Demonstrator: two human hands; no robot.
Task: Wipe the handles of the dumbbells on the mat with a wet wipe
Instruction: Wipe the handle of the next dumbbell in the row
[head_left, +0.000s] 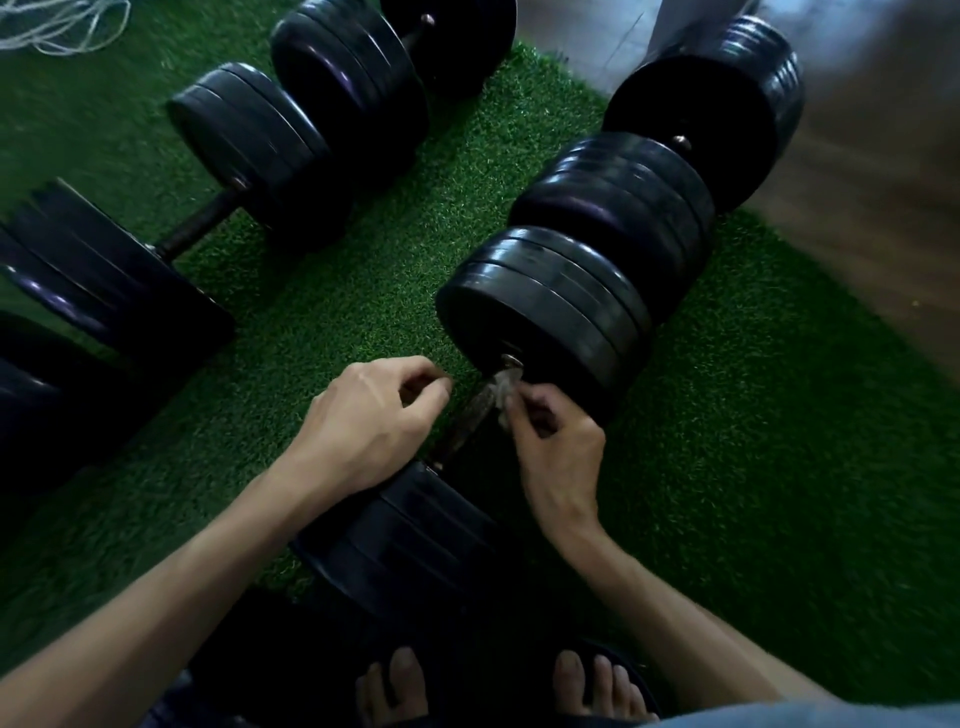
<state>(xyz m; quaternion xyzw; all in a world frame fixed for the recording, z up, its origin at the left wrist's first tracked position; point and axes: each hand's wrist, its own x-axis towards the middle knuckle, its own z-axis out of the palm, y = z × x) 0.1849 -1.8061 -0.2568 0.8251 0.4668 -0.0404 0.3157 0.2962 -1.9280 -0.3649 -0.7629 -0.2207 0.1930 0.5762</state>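
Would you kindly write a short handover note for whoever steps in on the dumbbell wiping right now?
Right hand: pinching the wet wipe against the far end of the nearest dumbbell handle, beside the plates.
Left hand: fingers curled, beside the handle; I cannot tell if it holds anything.
All dumbbells lie on the green mat.
Done: this handle is being wiped; how much is clean is unclear.
Left: finish it, then the other handles, such as the one upper left.

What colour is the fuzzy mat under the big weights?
The mat is green, like fake grass. The head view shows it best.
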